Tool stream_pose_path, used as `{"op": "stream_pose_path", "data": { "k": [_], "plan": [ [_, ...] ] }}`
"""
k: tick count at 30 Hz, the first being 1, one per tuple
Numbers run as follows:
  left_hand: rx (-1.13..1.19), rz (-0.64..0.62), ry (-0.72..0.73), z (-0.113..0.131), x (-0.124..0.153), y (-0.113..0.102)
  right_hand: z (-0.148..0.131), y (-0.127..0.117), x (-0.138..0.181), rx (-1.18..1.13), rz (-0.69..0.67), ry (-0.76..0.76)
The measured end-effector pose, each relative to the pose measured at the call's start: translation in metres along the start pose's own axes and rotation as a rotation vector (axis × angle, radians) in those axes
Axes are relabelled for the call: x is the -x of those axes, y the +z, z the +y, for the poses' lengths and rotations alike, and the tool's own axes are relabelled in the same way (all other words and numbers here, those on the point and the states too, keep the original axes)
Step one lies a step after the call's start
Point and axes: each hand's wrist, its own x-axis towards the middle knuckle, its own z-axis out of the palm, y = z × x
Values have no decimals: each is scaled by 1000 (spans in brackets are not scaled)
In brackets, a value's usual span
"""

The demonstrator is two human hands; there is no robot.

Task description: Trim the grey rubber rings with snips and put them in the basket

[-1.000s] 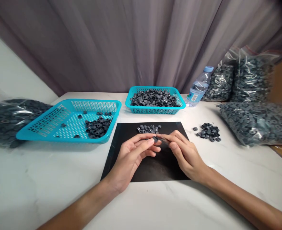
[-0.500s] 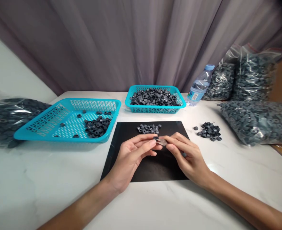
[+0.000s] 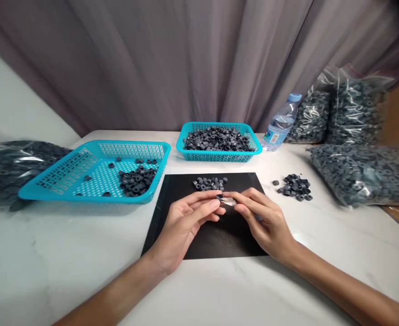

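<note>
Left hand [image 3: 182,226] pinches a dark ring [image 3: 219,197] mid-frame; right hand [image 3: 265,219] grips a blade [image 3: 229,201] against it, seemingly unfinished, with loose rings [image 3: 209,184] just above.

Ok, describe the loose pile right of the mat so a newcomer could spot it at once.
On the white table, find the central black mat. Right of it, before the clear bag lying down, is the loose pile of dark gray pieces. Unlike the cluster on the mat, it rests directly on the table.
</note>
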Motion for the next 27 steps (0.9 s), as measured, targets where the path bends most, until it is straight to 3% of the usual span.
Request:
{"op": "stream_pose_path", "data": {
  "k": [27],
  "plan": [
    [-7,22,-21,1,-1,2,1,1,2,27,14,-24]
  ]
}}
